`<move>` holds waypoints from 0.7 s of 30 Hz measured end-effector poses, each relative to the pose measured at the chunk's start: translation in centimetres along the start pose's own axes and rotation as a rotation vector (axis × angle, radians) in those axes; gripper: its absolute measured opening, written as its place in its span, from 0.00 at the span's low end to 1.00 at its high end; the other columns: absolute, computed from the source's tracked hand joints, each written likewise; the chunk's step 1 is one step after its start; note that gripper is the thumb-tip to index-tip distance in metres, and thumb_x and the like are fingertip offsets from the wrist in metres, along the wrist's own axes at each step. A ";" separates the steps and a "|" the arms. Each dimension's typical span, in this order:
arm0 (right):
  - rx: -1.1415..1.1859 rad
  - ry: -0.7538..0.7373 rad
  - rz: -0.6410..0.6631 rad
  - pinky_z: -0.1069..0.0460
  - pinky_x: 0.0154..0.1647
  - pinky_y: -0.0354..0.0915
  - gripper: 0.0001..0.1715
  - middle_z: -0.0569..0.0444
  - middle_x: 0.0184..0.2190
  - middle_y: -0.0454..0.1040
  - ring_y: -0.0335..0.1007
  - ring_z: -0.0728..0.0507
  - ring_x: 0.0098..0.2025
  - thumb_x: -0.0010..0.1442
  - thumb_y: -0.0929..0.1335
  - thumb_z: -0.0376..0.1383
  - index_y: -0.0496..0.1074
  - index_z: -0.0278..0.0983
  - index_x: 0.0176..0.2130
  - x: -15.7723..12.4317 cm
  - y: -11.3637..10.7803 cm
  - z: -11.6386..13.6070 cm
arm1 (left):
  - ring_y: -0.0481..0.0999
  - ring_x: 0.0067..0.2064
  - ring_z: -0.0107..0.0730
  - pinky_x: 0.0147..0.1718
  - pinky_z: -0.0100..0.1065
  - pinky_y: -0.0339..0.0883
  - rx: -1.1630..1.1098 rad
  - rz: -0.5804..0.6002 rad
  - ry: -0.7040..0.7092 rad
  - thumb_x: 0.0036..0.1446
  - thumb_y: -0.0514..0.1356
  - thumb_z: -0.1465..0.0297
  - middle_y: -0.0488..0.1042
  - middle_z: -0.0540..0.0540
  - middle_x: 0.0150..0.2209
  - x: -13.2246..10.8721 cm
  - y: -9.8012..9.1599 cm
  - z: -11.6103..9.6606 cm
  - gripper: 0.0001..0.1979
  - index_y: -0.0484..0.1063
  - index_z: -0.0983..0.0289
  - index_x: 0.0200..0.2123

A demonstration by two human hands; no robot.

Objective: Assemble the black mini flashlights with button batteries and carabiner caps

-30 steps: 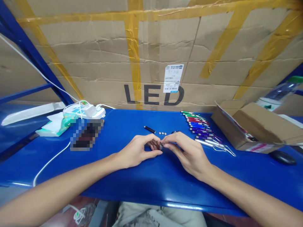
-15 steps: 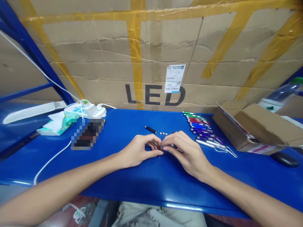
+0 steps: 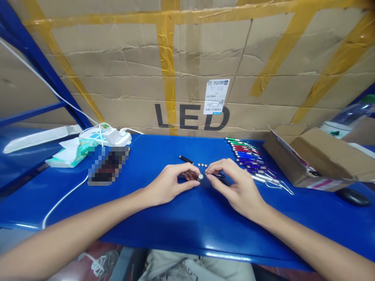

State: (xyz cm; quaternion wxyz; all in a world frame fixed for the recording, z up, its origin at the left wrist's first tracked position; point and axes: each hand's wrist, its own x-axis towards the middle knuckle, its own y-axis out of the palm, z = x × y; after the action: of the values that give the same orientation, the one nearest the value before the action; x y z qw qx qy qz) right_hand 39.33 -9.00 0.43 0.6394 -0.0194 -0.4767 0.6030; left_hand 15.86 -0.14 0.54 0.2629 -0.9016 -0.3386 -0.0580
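My left hand is closed in a pinch, with a small silver button cell at its fingertips, flat face showing. Just across a narrow gap, my right hand pinches something tiny and dark that I cannot make out. Part of a black object shows between the right fingers, its far end hidden. Three loose button cells lie in a short row beyond my fingertips. To their left is a short black tube with a silver end.
Slim pen-shaped metal lights in several colours lie in a row right of centre. An open cardboard box and a black mouse are farther right. On the left are a pixelated phone, a tissue pack and a power strip.
My hands have come slightly apart, the right one moving to the right. The button cell's flat face now shows at the left fingertips, where a small dark piece was between both hands.
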 end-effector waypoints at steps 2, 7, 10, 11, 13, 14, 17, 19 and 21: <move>-0.100 0.002 0.030 0.45 0.46 0.68 0.03 0.50 0.42 0.80 0.71 0.39 0.44 0.75 0.68 0.34 0.74 0.41 0.46 0.1 -0.2 -0.4 | 0.83 0.45 0.34 0.50 0.34 0.76 0.019 -0.013 0.000 0.69 0.67 0.67 0.84 0.55 0.46 0.0 -0.1 0.0 0.09 0.79 0.63 0.50; -0.312 -0.002 0.246 0.43 0.46 0.66 0.06 0.50 0.39 0.79 0.67 0.38 0.42 0.74 0.67 0.33 0.72 0.41 0.41 0.3 -0.5 -1.6 | 0.84 0.48 0.37 0.50 0.36 0.77 -0.001 -0.032 -0.042 0.72 0.65 0.65 0.84 0.57 0.47 0.0 -0.3 0.1 0.15 0.74 0.62 0.58; -0.329 -0.003 0.256 0.43 0.47 0.66 0.06 0.49 0.41 0.80 0.68 0.37 0.43 0.75 0.66 0.33 0.73 0.41 0.44 0.4 -0.7 -1.8 | 0.85 0.48 0.37 0.50 0.36 0.77 -0.014 -0.030 -0.042 0.73 0.64 0.65 0.83 0.57 0.47 -0.1 -0.3 0.1 0.19 0.70 0.61 0.63; -0.334 0.005 0.227 0.43 0.46 0.65 0.06 0.49 0.41 0.79 0.68 0.38 0.42 0.75 0.65 0.33 0.73 0.41 0.45 0.4 -0.9 -1.8 | 0.85 0.48 0.37 0.50 0.36 0.77 -0.008 -0.034 -0.034 0.73 0.64 0.64 0.83 0.57 0.47 -0.1 -0.3 0.1 0.18 0.71 0.61 0.62; -0.343 0.044 0.184 0.45 0.42 0.64 0.06 0.51 0.36 0.78 0.68 0.39 0.39 0.76 0.65 0.34 0.72 0.41 0.44 0.5 -1.5 -1.9 | 0.84 0.48 0.36 0.50 0.36 0.76 0.009 -0.045 -0.017 0.73 0.64 0.65 0.82 0.57 0.48 -0.1 -0.4 0.1 0.16 0.71 0.60 0.60; -0.345 0.068 0.188 0.46 0.40 0.63 0.07 0.52 0.33 0.77 0.68 0.40 0.37 0.76 0.65 0.34 0.71 0.41 0.43 0.6 -1.8 -2.0 | 0.84 0.48 0.35 0.50 0.36 0.76 0.017 -0.049 -0.011 0.73 0.64 0.65 0.81 0.56 0.48 -0.1 -0.4 0.1 0.15 0.72 0.60 0.59; -0.342 0.102 0.334 0.48 0.38 0.62 0.07 0.55 0.31 0.75 0.70 0.41 0.35 0.75 0.66 0.35 0.70 0.41 0.40 0.9 -2.6 -2.2 | 0.82 0.45 0.33 0.49 0.35 0.76 0.026 -0.051 -0.004 0.72 0.64 0.66 0.80 0.55 0.48 -0.2 -0.4 0.2 0.12 0.71 0.60 0.56; -0.352 0.070 0.438 0.48 0.39 0.62 0.07 0.55 0.32 0.76 0.72 0.42 0.36 0.73 0.68 0.34 0.70 0.41 0.38 1.0 -3.0 -2.0 | 0.82 0.45 0.32 0.49 0.35 0.77 0.025 -0.053 -0.006 0.72 0.64 0.66 0.80 0.55 0.48 -0.3 -0.4 0.3 0.12 0.70 0.60 0.55; -0.373 0.053 0.490 0.48 0.39 0.62 0.08 0.55 0.34 0.77 0.73 0.42 0.36 0.72 0.69 0.34 0.69 0.41 0.37 1.1 -3.3 -1.7 | 0.82 0.45 0.32 0.48 0.35 0.77 0.024 -0.060 -0.010 0.73 0.64 0.65 0.80 0.55 0.47 -0.3 -0.4 0.4 0.13 0.69 0.60 0.56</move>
State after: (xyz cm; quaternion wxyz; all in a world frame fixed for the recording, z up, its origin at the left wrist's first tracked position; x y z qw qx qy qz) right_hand 42.69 -8.14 2.16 0.4727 -0.2665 -0.5436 0.6403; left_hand 15.32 0.15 0.34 0.2703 -0.8880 -0.3676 -0.0571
